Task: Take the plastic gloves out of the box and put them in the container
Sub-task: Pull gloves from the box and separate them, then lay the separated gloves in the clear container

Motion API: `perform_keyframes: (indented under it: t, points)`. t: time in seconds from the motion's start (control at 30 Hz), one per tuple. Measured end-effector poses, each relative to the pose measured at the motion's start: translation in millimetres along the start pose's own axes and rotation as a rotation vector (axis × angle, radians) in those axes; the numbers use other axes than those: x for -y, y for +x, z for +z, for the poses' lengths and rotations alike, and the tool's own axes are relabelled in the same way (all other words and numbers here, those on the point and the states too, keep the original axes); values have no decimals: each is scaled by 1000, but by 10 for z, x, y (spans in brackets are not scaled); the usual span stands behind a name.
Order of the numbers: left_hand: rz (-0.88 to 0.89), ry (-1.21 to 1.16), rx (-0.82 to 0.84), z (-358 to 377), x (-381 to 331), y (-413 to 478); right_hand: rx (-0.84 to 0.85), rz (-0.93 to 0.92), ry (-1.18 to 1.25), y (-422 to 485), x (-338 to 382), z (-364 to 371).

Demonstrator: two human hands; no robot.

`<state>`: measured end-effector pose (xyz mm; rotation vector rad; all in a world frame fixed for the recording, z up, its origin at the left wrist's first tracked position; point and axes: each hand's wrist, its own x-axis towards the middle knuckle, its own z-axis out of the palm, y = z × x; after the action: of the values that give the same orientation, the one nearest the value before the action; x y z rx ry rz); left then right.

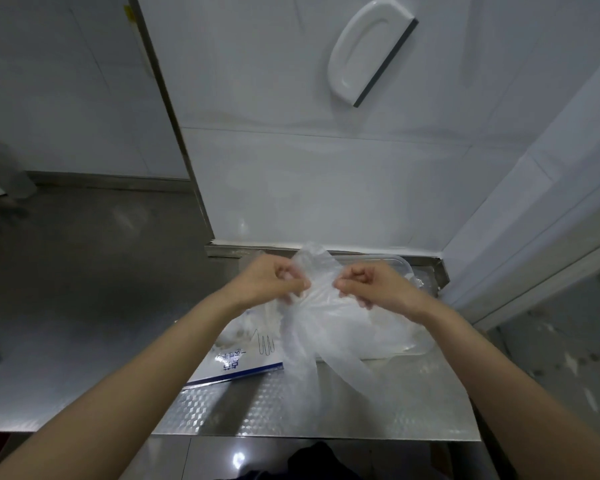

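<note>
Stretching into a corner of glossy white wall tiles [326, 185], the embossed stainless-steel desk [326, 410] shows a fine cube pattern. A white plastic squeegee [368, 53] with a dark blade hangs on the wall. The left hand [271, 282] and right hand [378, 285], both curled, pinch a bunch of thin, translucent plastic gloves [312, 327]. It hangs limp over the clear, shallow plastic container [404, 265] at the back. A flat white-and-blue cardboard box [236, 368] lies just left of the container, with crumpled film at its mouth.
</note>
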<state>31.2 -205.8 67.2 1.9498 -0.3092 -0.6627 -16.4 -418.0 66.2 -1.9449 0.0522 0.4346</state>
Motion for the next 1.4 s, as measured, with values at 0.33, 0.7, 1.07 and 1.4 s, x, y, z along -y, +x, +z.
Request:
perform_keyframes:
  t: [0.33,0.7,1.07,1.4]
  points:
    - [399,49,-405,189,-653,357,-827,-497,-454,-111,205,-450]
    - [482,842,-97,248,71,357,-299,-476,-913,-211,-614,13]
    - [340,1350,130,547,332,531,190,55,-700,68,-787,81]
    - [202,1104,-10,989,450,693,-76,-112,-841,211,-800,-12]
